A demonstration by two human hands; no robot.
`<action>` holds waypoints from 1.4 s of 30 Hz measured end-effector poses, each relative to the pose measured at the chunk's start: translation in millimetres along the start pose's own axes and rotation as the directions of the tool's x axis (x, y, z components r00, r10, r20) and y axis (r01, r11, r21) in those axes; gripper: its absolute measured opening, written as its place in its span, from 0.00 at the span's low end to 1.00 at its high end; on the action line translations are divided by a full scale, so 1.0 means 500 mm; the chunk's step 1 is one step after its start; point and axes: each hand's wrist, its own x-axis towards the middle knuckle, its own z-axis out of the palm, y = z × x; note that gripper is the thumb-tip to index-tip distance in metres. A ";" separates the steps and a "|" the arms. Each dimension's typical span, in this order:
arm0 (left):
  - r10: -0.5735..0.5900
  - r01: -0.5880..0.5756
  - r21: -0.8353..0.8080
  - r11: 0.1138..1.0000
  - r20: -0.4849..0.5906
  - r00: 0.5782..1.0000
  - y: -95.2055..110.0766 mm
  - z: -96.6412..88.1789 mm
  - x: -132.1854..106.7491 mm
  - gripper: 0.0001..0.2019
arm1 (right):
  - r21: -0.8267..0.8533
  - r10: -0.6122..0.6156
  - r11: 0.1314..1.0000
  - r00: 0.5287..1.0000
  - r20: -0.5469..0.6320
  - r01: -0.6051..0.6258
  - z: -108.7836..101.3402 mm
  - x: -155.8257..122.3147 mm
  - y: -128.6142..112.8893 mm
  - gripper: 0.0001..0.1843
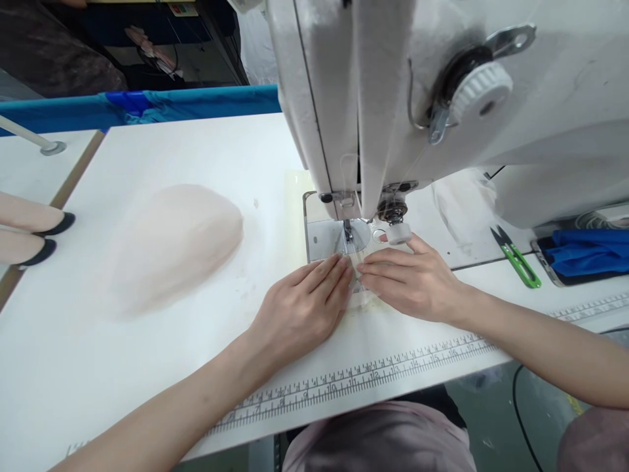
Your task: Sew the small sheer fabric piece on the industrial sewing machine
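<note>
Thin cloth, mostly hidden, on desk near front edge, under sewing machine. Left hand and right hand over it, fingers stretched out, tips nearly meeting; cannot tell whether either pinches cloth. Sheer pale piece toward desk's left edge. Green snips right of hands, beside phone. Ruler along front edge.

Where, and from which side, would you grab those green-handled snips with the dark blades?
Probably by the rounded end of the green handle, coming from the wearer's side: it lies nearer, while the dark pointed blades face away. Bunched blue cloth lies to its right.
</note>
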 end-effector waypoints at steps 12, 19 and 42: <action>-0.028 0.027 -0.006 1.000 -0.023 0.999 -0.003 0.008 0.006 0.12 | -0.005 0.018 1.000 0.999 -0.044 -0.019 0.010 -0.001 0.007 0.09; -0.056 0.057 0.006 0.998 -0.020 0.998 -0.015 0.017 0.012 0.13 | -0.042 0.049 0.998 0.998 -0.044 -0.051 0.022 0.000 0.017 0.11; -0.148 0.148 0.005 0.989 0.009 0.989 -0.005 0.010 0.012 0.13 | -0.161 0.075 0.984 0.997 0.030 -0.069 0.026 0.005 0.015 0.10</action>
